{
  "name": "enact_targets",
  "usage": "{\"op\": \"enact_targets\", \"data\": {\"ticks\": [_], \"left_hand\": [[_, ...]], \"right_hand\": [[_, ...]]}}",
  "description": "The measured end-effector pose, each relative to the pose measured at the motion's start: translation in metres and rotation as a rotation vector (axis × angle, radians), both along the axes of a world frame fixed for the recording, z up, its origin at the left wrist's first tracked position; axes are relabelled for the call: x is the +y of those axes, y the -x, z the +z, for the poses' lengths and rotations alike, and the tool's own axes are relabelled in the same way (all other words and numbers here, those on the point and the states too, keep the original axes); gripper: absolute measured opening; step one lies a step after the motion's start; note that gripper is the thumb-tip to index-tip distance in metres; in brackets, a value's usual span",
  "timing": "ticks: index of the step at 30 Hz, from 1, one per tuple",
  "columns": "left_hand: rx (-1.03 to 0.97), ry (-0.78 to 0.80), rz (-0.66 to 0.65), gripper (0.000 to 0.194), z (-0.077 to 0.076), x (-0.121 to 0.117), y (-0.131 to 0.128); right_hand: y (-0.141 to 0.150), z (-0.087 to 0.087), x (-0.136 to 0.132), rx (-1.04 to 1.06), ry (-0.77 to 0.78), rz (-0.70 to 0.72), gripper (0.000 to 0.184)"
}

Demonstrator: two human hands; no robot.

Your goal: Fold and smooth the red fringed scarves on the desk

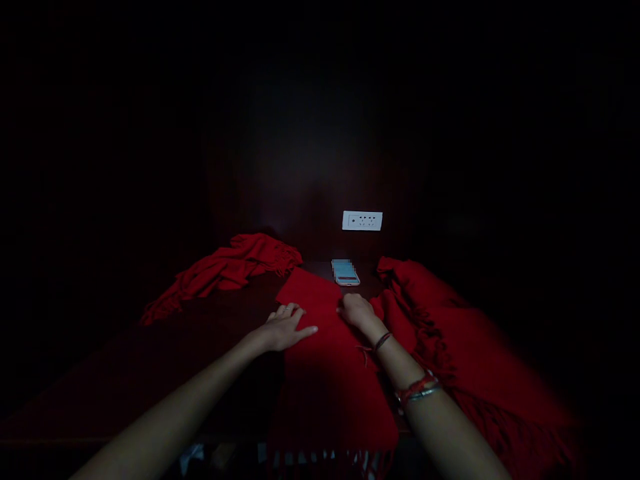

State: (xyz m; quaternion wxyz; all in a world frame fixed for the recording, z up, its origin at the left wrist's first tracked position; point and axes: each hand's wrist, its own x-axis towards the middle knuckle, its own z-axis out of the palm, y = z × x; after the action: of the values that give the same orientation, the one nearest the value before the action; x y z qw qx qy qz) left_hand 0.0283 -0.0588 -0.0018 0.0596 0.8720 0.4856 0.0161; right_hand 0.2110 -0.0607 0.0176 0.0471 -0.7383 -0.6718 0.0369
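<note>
Our spread left hand (283,330) and curled right hand (357,310), grip unclear, touch red fringed cloth (327,373); overhanging the near edge of the dark table (125,373), it could slip.

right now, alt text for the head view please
A left hand and a right hand touch a long red fringed cloth hanging over the front of a dark table. Crumpled red cloth lies left, more red fringed fabric right, with a lit rectangular phone and white socket panel behind.
</note>
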Motion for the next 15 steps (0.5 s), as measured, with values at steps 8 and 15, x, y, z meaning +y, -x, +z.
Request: {"op": "enact_targets", "data": {"ticks": [8, 15], "left_hand": [[-0.083, -0.117, 0.010, 0.072, -0.015, 0.020, 0.003], [-0.008, 0.076, 0.023, 0.063, -0.012, 0.031, 0.008]], "right_hand": [[-0.021, -0.010, 0.007, 0.053, -0.064, 0.109, 0.023], [-0.025, -0.001, 0.003, 0.005, -0.179, 0.061, 0.027]]}}
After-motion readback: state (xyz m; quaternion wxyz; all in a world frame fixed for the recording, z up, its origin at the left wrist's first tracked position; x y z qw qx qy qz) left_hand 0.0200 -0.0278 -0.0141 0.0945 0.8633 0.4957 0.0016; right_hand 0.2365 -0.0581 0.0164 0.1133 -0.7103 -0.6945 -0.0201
